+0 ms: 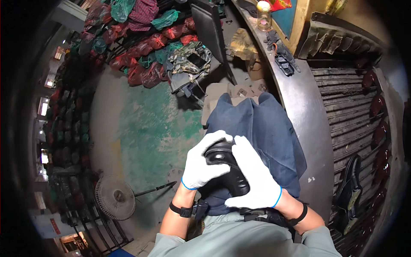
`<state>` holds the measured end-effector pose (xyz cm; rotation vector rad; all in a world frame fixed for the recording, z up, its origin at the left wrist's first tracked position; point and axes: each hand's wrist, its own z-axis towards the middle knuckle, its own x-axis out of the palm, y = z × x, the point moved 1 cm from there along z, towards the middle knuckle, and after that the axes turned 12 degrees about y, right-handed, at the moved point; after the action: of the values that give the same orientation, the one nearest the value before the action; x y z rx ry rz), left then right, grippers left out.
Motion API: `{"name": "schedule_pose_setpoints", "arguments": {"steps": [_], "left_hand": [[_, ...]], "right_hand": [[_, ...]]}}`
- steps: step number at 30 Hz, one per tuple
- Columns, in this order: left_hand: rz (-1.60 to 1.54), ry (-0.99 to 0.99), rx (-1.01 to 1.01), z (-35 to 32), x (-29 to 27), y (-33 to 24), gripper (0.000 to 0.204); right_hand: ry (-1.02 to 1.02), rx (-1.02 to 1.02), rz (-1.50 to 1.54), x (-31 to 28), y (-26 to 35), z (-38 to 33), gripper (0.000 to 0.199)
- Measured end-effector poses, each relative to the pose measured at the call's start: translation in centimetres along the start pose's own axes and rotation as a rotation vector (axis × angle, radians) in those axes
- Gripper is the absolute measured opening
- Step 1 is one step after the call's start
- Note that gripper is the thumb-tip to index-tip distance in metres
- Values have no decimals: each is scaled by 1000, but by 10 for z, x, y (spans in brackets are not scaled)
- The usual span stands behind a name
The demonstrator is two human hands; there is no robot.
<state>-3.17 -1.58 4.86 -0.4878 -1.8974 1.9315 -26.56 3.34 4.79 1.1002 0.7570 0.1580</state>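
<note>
Patchy green floor (154, 115) spreads left; a smooth metal bench (308, 128) runs along the right. Over creased dark-blue workwear (233, 120), a glossy, rounded black shoe (234, 177) sits between the hands: the white-gloved left hand (198, 162) curls fingers around its left side, the right hand (257, 180) clasps its right with straighter fingers.

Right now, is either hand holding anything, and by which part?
Yes, a black shoe. The gloved left hand grips its far end; the gloved right hand lies along its right side. Which end is the toe isn't clear.
</note>
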Motion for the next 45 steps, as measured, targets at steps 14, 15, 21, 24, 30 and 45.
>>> {"name": "schedule_pose_setpoints", "arguments": {"steps": [14,15,21,24,30,45], "left_hand": [[418,-26,-40,41,1,-9,28],[403,130,55,52,-9,-13,50],[-137,-12,-160,92,31,23,30],[218,68,-78,113,49,18,29],[-390,29,-268,136,108,23,61],[-365,112,-341,112,38,41,62]], "right_hand": [[73,242,613,-6,-27,-70,126],[58,228,808,-12,-30,-76,128],[-94,225,1455,-11,-42,-90,132],[-191,232,1552,-11,-45,-108,127],[-547,281,1392,-76,-17,-160,110],[-800,983,-798,-265,-171,-211,80]]}}
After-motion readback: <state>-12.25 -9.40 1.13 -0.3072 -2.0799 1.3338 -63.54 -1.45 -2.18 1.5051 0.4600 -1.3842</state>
